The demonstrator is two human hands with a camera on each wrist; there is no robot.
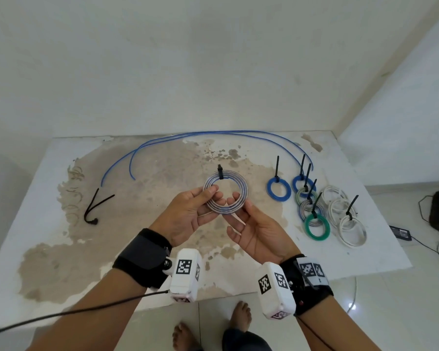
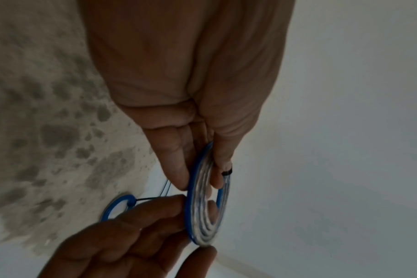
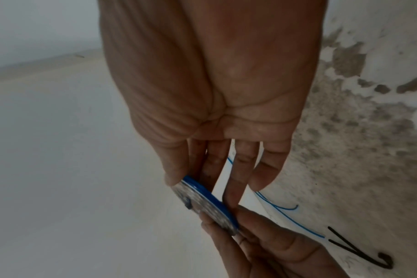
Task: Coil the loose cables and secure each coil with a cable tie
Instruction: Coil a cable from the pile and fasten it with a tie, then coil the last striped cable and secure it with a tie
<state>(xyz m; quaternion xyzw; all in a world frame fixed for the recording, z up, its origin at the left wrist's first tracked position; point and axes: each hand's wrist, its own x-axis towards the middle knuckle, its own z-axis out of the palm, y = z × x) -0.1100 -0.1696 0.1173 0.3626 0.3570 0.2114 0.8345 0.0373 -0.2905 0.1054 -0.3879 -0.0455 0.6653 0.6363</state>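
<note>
I hold a flat grey-and-blue cable coil (image 1: pixel 244 192) above the table, between both hands. A black cable tie (image 1: pixel 220 172) is wrapped round its far side, with the tail sticking up. My left hand (image 1: pixel 213 197) pinches the coil's left rim between thumb and fingers. My right hand (image 1: pixel 240 205) pinches the near right rim. The left wrist view shows the coil (image 2: pixel 198 222) edge-on under my left hand (image 2: pixel 202 173). In the right wrist view my right hand (image 3: pixel 191 178) pinches the coil (image 3: pixel 210 203). A long loose blue cable (image 1: pixel 213 134) lies along the table's far side.
Several tied coils lie at the right of the stained white table (image 1: pixel 36 198): blue (image 1: pixel 278 188), green (image 1: pixel 316 227), white (image 1: pixel 352 230). Spare black cable ties (image 1: pixel 96 206) lie at the left. A black adapter (image 1: pixel 401 233) sits on the floor, right. My bare feet (image 1: pixel 240 315) stand by the near edge.
</note>
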